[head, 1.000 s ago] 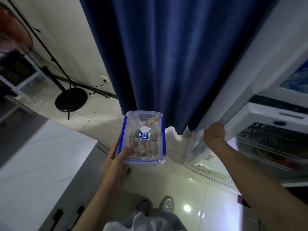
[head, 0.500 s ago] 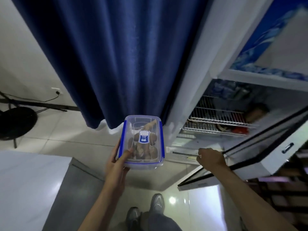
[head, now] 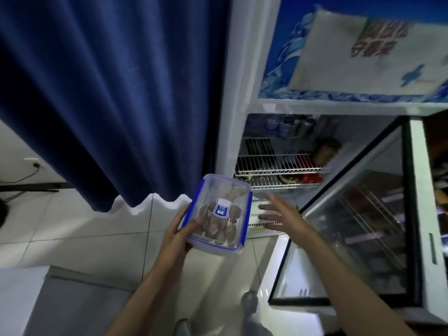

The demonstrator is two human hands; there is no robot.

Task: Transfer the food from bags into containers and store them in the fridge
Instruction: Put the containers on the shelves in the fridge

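Observation:
My left hand [head: 178, 235] grips a clear plastic container [head: 219, 215] with blue clips and a blue label on its lid; brown food shows inside. The container is held tilted in front of the fridge [head: 244, 93], just left of its open lower compartment. The glass door [head: 361, 236] stands swung out to the right. My right hand [head: 282, 214] hovers with fingers spread, between the container and the door, touching nothing. Wire shelves [head: 278, 170] inside carry a few dim items.
A dark blue curtain [head: 116, 93] hangs left of the fridge down to the white tiled floor [head: 84, 229]. A grey counter corner [head: 72, 304] lies at the lower left. My shoes [head: 249, 301] show at the bottom. A wall socket with a cable [head: 35, 166] is at far left.
My right hand has let go of the glass door, which now stands wide open, and has moved left toward the container. The view has swung right toward the fridge interior.

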